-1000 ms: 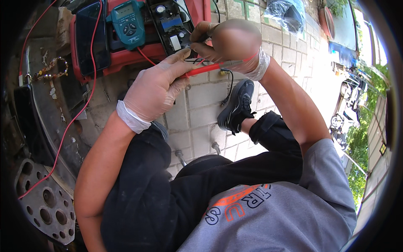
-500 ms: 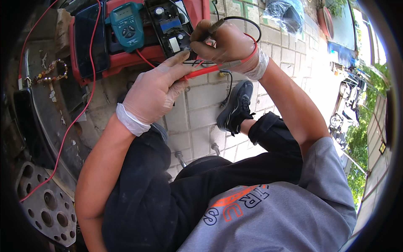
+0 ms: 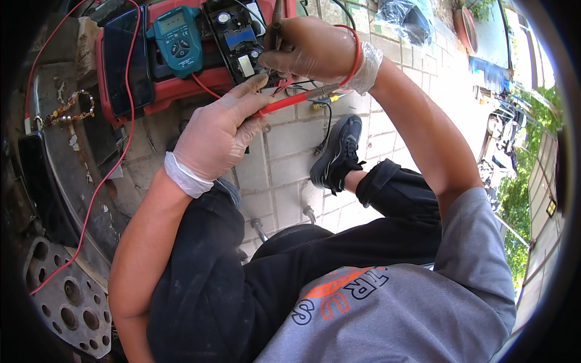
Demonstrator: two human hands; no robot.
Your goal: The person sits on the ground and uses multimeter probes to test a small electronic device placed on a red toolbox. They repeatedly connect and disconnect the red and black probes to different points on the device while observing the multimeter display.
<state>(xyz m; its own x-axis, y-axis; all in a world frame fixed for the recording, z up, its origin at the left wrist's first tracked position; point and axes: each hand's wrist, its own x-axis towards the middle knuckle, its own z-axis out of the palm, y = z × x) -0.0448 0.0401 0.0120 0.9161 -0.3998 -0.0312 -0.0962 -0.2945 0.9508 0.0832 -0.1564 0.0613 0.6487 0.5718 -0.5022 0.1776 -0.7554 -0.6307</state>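
Board (image 3: pixel 241 39) and teal meter (image 3: pixel 177 45) lay side by side on the red case (image 3: pixel 166 101) in the head view, perhaps so both could be watched together. The left hand (image 3: pixel 215 136) was closed round a red stick (image 3: pixel 284 104), its fingertips near the board's lower end, likely to steady it; the right hand (image 3: pixel 315 51), just beside, gripped a dark pen (image 3: pixel 276 24), probably for fine control.

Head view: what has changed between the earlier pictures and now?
The right hand has shifted left and slightly up, toward the open black device; its dark pen-shaped tool now appears more upright. The left hand still grips the red probe; the teal meter stays put.
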